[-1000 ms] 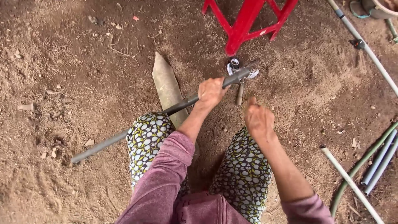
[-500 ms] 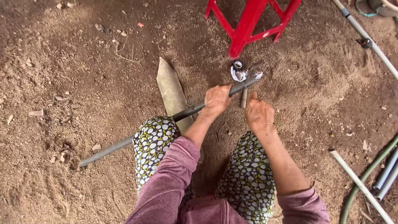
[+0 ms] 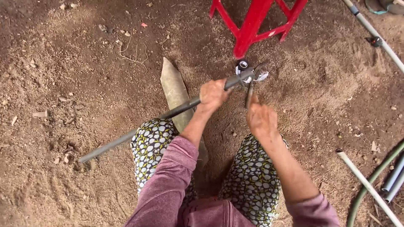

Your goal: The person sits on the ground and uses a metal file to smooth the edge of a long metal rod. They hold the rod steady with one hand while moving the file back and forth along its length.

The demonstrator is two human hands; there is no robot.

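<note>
Head view: person is squatting over a brown dirt floor (image 3: 75, 63), knees in black-and-white patterned trousers (image 3: 153, 143), mauve sleeves showing near the bottom edge. Left hand (image 3: 213, 95) is wrapping closed around a long grey metal pipe (image 3: 139, 131), gripping it near its far right end. The pipe is running diagonally, its near left end resting on the dirt, its far right end raised toward the red stool. Right hand (image 3: 261, 120) is closing its fingers on a thin dark metal tool handle (image 3: 249, 95), which is pointing up to the pipe's end. At that pipe end a small shiny silver-and-black fitting (image 3: 248, 72) is sitting, touching both pipe and tool; exact shape is too small to tell. A flat, pointed, tan wooden stake (image 3: 174, 90) is lying on the dirt under the pipe, running from far to near between the knees. A red metal stool frame (image 3: 256, 21) is standing just beyond the fitting, at far centre. A long white plastic pipe (image 3: 374, 31) is lying at far right. More pale pipes and a green hose (image 3: 370, 185) are lying at near right, well apart from the hands.
</note>
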